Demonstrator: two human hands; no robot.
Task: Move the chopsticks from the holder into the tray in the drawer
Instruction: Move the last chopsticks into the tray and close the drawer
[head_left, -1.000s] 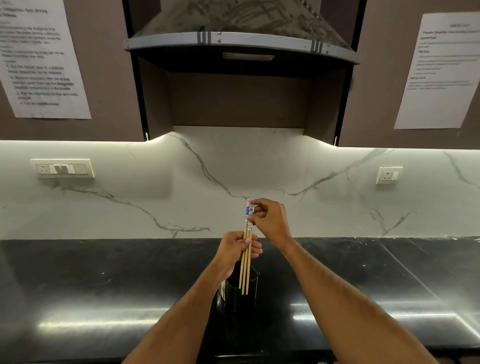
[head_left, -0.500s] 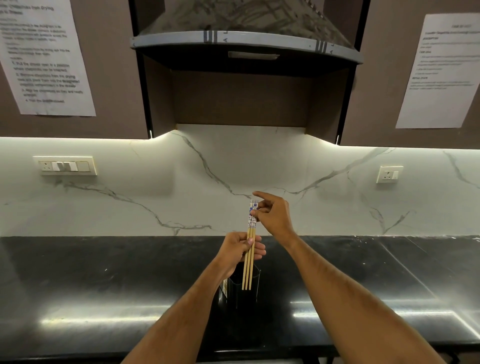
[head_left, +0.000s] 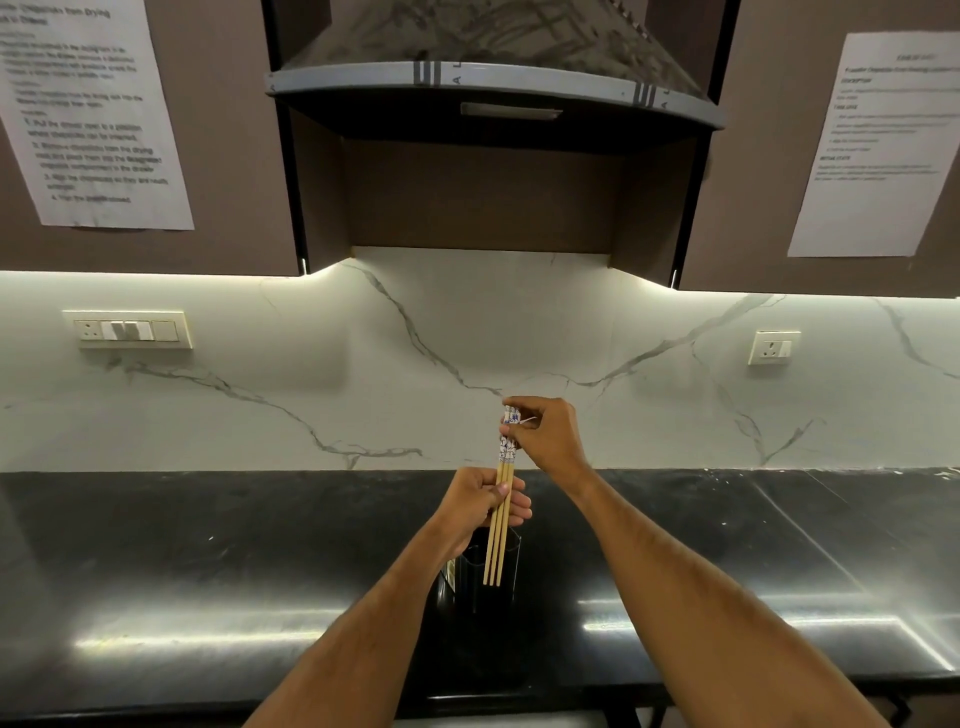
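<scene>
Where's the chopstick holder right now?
In the head view, the holder stands on the black counter at centre, directly below the left hand and partly hidden by that forearm, with the chopsticks' tips in front of it.

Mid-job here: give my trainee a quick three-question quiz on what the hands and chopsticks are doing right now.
1. True or false: the chopsticks lie flat on the black counter.
2. Which hand pinches their patterned tops? A) left hand B) right hand
3. Fill in: the lower tips hang in front of the dark ____.

Key: 1 false, they are held roughly upright; 2 B; 3 holder.
</scene>
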